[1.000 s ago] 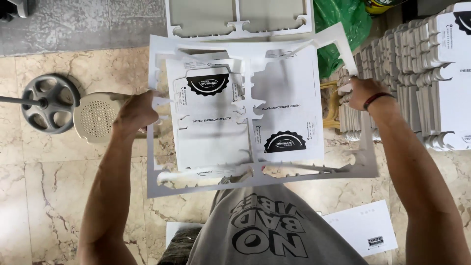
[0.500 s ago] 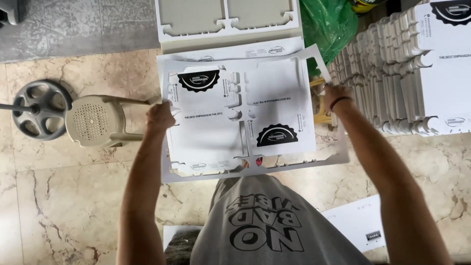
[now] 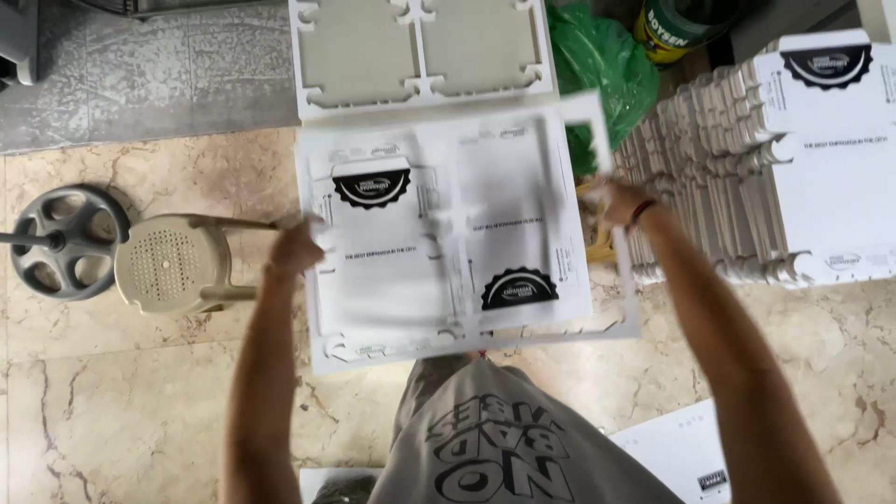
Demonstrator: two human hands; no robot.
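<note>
Die-cut white card sheet (image 3: pixel 448 233), frame centre: drawn closer and higher than half a second ago, now motion-blurred; its outer waste frame hard to separate from the panels. Stacked white cut blanks (image 3: pixel 803 159), right edge, cropped. Beige perforated plastic stool (image 3: pixel 173 263), left. Left hand (image 3: pixel 297 250) clamped on sheet's left edge; right hand (image 3: pixel 621 203) clamped on its right edge, hands wide apart.

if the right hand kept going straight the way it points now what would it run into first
Probably the green plastic bag just beyond the right hand, which grips the white die-cut cardboard sheet by its edge. Depth is unclear from above; it might pass over it.
</note>
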